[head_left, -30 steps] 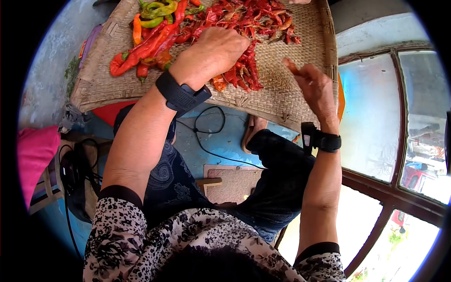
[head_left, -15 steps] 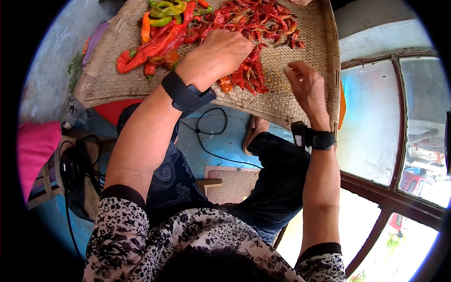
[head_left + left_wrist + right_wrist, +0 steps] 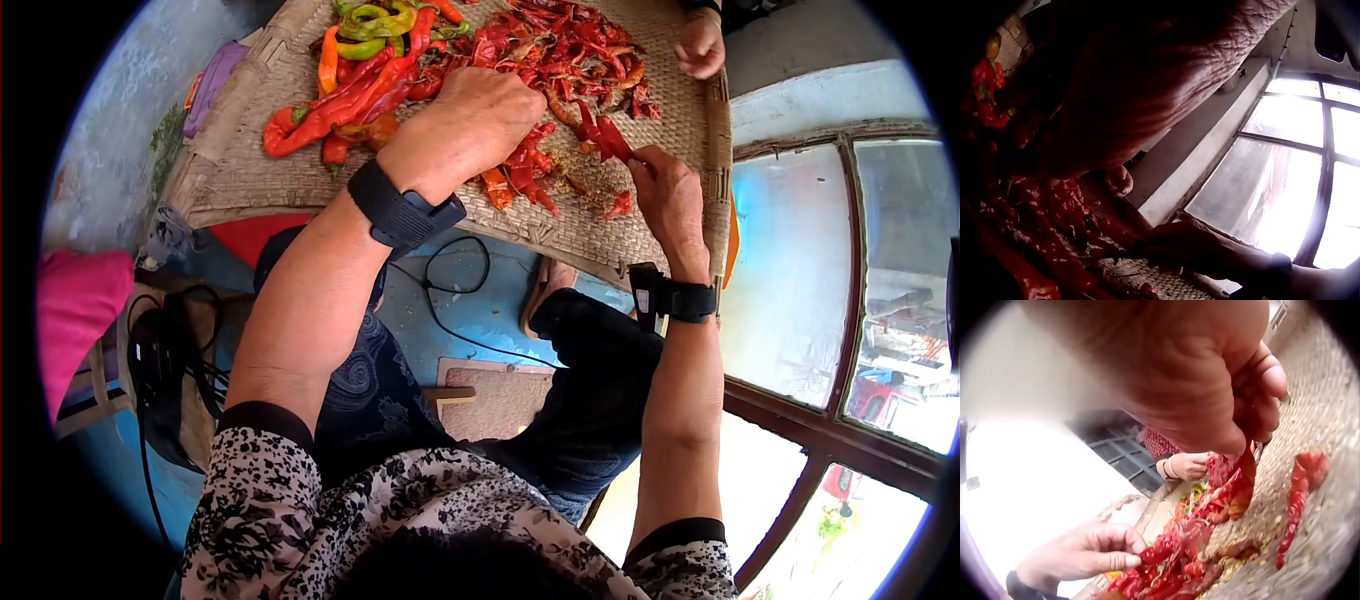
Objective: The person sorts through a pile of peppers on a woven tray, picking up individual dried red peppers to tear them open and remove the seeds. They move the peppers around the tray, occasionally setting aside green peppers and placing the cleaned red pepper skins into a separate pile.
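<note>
Nearest the viewer is a patterned top [image 3: 430,490], with dark trousers [image 3: 590,370] below the outstretched arms and a black band [image 3: 690,300] on each of the 2 wrists. Beyond the knees is the near edge of a woven tray [image 3: 230,190]. Over its right part, the right hand [image 3: 672,195] has thumb and fingertips clamped on a dried red chili [image 3: 605,137], which extends leftward above the weave. Just beside and below that hand, 1 loose chili [image 3: 1300,494] lies on the tray among scattered pale seeds [image 3: 1229,578]. Farther in, the left hand [image 3: 465,120] is at the near edge of the pile, knuckles up; the right wrist view shows its thumb and forefinger together on a crinkled chili [image 3: 1160,548], while the left wrist view is too dark to tell the fingers. To its left lie smooth red peppers [image 3: 310,130], with green peppers [image 3: 375,22] farther up. Beyond the left hand spreads a heap of dried chilies [image 3: 570,50]. At the tray's far right corner hangs another person's hand [image 3: 700,45], near the heap but apart from it; on the right side stands a framed window [image 3: 785,260]
</note>
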Action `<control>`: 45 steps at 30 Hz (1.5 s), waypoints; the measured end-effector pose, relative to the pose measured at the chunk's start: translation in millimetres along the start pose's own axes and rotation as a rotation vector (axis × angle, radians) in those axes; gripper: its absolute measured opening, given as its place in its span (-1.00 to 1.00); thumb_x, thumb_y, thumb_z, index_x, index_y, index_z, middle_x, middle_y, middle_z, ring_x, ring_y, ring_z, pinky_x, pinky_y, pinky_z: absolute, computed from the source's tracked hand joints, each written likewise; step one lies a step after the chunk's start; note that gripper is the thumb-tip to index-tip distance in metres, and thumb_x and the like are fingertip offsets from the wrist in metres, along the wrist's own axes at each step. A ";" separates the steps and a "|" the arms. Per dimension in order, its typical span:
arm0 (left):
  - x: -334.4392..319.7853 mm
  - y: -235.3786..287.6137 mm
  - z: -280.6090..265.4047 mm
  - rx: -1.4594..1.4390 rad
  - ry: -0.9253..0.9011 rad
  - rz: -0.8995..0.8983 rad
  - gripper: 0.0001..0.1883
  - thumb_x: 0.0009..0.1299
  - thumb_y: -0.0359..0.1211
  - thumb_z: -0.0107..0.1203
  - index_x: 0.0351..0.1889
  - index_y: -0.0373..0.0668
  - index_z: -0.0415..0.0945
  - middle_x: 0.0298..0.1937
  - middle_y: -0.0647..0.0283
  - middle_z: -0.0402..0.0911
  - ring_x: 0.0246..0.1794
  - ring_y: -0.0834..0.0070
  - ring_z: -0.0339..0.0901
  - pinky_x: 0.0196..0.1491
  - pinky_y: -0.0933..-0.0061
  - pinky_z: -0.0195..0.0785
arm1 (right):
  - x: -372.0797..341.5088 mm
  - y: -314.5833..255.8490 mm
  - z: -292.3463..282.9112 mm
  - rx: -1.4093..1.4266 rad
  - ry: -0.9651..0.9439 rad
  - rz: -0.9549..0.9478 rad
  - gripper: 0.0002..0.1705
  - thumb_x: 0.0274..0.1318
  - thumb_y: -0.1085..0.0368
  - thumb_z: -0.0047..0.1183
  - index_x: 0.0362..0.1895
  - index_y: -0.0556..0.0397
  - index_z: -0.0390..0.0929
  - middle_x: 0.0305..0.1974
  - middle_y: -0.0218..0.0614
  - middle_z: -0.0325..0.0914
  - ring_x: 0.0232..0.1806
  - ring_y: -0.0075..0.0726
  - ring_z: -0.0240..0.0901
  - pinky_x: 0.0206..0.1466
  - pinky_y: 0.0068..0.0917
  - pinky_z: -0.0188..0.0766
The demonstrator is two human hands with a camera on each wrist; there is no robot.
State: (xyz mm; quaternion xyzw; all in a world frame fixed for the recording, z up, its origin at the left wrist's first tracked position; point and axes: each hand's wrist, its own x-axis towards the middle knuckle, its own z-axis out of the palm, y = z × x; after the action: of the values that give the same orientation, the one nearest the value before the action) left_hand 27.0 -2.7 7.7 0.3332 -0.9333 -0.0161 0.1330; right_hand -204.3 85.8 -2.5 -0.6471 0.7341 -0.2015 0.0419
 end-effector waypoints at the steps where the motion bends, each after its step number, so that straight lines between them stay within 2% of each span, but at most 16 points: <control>1: -0.3 0.6 0.1 0.011 -0.015 -0.010 -0.92 0.13 -0.56 0.05 -0.40 -0.26 0.48 -0.46 0.03 0.55 -0.36 0.11 0.58 -0.37 0.16 0.40 | -2.2 9.0 -1.7 0.043 0.022 -0.031 -0.83 0.07 0.23 0.08 -0.30 0.00 0.61 -0.44 -0.03 0.56 -0.36 0.12 0.52 -0.30 -0.15 0.42; 5: 1.1 0.6 3.4 0.022 -0.032 0.011 -0.94 0.15 -0.56 0.02 -0.42 -0.27 0.47 -0.47 0.02 0.55 -0.36 0.11 0.57 -0.38 0.14 0.39 | -12.5 22.7 -14.0 0.263 0.071 0.055 -0.85 0.11 0.33 0.05 -0.27 0.12 0.59 -0.52 -0.06 0.54 -0.47 -0.15 0.55 -0.36 -0.35 0.41; 6: 1.6 0.8 5.0 0.014 -0.023 0.020 -0.95 0.16 -0.56 0.01 -0.43 -0.28 0.46 -0.47 0.02 0.55 -0.36 0.10 0.57 -0.37 0.14 0.38 | -13.0 26.5 -16.7 0.260 0.077 0.046 -0.84 0.12 0.36 0.03 -0.24 0.16 0.58 -0.55 -0.11 0.52 -0.50 -0.32 0.51 -0.36 -0.42 0.40; 10: 7.2 6.3 8.1 0.018 -0.031 0.036 -0.94 0.19 -0.55 -0.03 -0.42 -0.28 0.46 -0.47 0.03 0.55 -0.36 0.10 0.56 -0.36 0.13 0.38 | -17.9 37.1 -21.1 0.346 0.074 0.063 -0.83 0.16 0.35 0.01 -0.21 0.14 0.57 -0.50 -0.25 0.55 -0.48 -0.42 0.48 -0.38 -0.49 0.41; 12: 9.1 8.6 10.6 0.022 -0.048 0.038 -0.94 0.19 -0.55 -0.03 -0.42 -0.27 0.46 -0.47 0.03 0.55 -0.35 0.10 0.56 -0.36 0.12 0.38 | -19.6 42.1 -19.4 0.666 -0.154 0.199 -0.82 0.22 0.32 -0.02 -0.17 0.13 0.55 -0.44 -0.39 0.53 -0.45 -0.53 0.44 -0.40 -0.58 0.41; 13: 9.7 9.6 12.1 0.013 -0.032 0.058 -0.94 0.20 -0.55 -0.03 -0.41 -0.28 0.46 -0.47 0.03 0.54 -0.36 0.11 0.56 -0.37 0.13 0.38 | -20.4 41.9 -19.3 0.667 -0.150 0.204 -0.82 0.22 0.32 -0.02 -0.17 0.13 0.55 -0.44 -0.39 0.53 -0.45 -0.53 0.44 -0.40 -0.58 0.41; 19: 15.3 16.4 14.2 -0.005 -0.049 0.081 -0.95 0.23 -0.56 -0.05 -0.40 -0.29 0.44 -0.47 0.03 0.53 -0.39 0.14 0.56 -0.40 0.16 0.38 | -18.8 46.4 -29.8 0.689 0.100 0.077 -0.81 0.26 0.29 -0.04 -0.19 0.15 0.53 -0.43 -0.47 0.48 -0.39 -0.65 0.31 -0.33 -0.67 0.27; 21: 16.2 18.7 14.7 -0.001 -0.052 0.090 -0.95 0.24 -0.56 -0.05 -0.40 -0.30 0.44 -0.48 0.03 0.53 -0.40 0.14 0.56 -0.41 0.17 0.38 | -17.9 60.2 -33.8 0.691 0.127 0.103 -0.80 0.26 0.29 -0.06 -0.20 0.16 0.53 -0.44 -0.48 0.47 -0.37 -0.63 0.27 -0.27 -0.65 0.23; 23: 16.1 19.7 13.8 0.005 -0.048 0.086 -0.94 0.24 -0.56 -0.05 -0.40 -0.29 0.44 -0.49 0.02 0.52 -0.42 0.13 0.55 -0.42 0.16 0.38 | -18.1 76.6 -36.6 0.622 0.362 0.075 -0.78 0.27 0.30 -0.09 -0.21 0.18 0.52 -0.42 -0.39 0.52 -0.36 -0.56 0.35 -0.25 -0.59 0.30; 25: 15.9 20.1 14.4 -0.002 -0.048 0.080 -0.94 0.24 -0.56 -0.06 -0.40 -0.29 0.44 -0.50 0.02 0.52 -0.43 0.13 0.55 -0.42 0.16 0.38 | -23.4 83.2 -52.2 0.193 0.527 0.201 -0.78 0.21 0.30 -0.09 -0.16 0.13 0.54 -0.30 -0.04 0.61 -0.28 -0.20 0.55 -0.17 -0.43 0.40; 27: 16.7 20.6 13.3 -0.008 -0.044 0.075 -0.93 0.25 -0.56 -0.06 -0.41 -0.29 0.44 -0.51 0.01 0.52 -0.43 0.13 0.55 -0.43 0.16 0.38 | -28.8 97.0 -58.0 -0.065 0.593 0.360 -0.76 0.16 0.31 -0.08 -0.12 0.07 0.54 -0.29 0.02 0.58 -0.26 -0.03 0.52 -0.15 -0.32 0.41; 28: 17.0 20.8 12.4 0.006 -0.063 0.072 -0.93 0.25 -0.56 -0.07 -0.40 -0.29 0.45 -0.50 0.01 0.52 -0.43 0.13 0.56 -0.43 0.16 0.38 | -30.1 103.9 -54.8 -0.380 0.632 0.324 -0.73 0.14 0.32 -0.07 -0.08 0.04 0.54 -0.26 0.03 0.54 -0.22 0.05 0.47 -0.11 -0.21 0.38; 30: 17.2 21.0 12.4 0.018 -0.082 0.068 -0.92 0.25 -0.56 -0.07 -0.40 -0.29 0.45 -0.50 0.01 0.53 -0.42 0.13 0.56 -0.43 0.16 0.38 | -28.0 105.4 -48.9 -0.312 0.627 0.267 -0.73 0.13 0.33 -0.06 -0.07 0.03 0.53 -0.23 0.03 0.52 -0.20 0.05 0.44 -0.10 -0.18 0.36; 32: 16.5 19.8 13.7 0.013 -0.062 0.089 -0.92 0.25 -0.55 -0.07 -0.39 -0.28 0.45 -0.49 0.02 0.53 -0.42 0.13 0.56 -0.43 0.16 0.38 | -25.3 82.1 -44.1 -0.003 0.469 0.137 -0.74 0.11 0.34 -0.04 -0.09 0.07 0.53 -0.19 0.01 0.52 -0.16 0.06 0.43 -0.07 -0.14 0.36; 36: 15.1 21.1 11.1 0.005 -0.075 0.069 -0.91 0.24 -0.56 -0.07 -0.38 -0.27 0.46 -0.47 0.02 0.54 -0.38 0.13 0.57 -0.40 0.15 0.38 | -5.1 53.5 -3.8 -0.058 0.114 -0.103 -0.73 0.01 0.30 0.10 -0.13 0.00 0.52 -0.17 -0.02 0.50 -0.08 0.13 0.39 -0.05 -0.12 0.37; 45: 8.5 18.7 -3.0 -0.030 -0.070 0.053 -0.90 0.15 -0.59 -0.01 -0.39 -0.26 0.45 -0.44 0.04 0.55 -0.32 0.11 0.56 -0.36 0.13 0.38 | 16.9 31.0 29.8 -0.263 -0.024 -0.148 -0.71 0.01 0.30 0.07 -0.10 -0.04 0.52 -0.25 -0.09 0.51 -0.12 0.03 0.43 -0.10 -0.12 0.41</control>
State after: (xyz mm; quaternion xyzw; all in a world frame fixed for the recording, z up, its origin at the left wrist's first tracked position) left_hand 9.9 6.7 14.9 0.3054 -0.9455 -0.0383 0.1058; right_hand -226.3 64.8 -37.3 -0.7019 0.7037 -0.0986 -0.0494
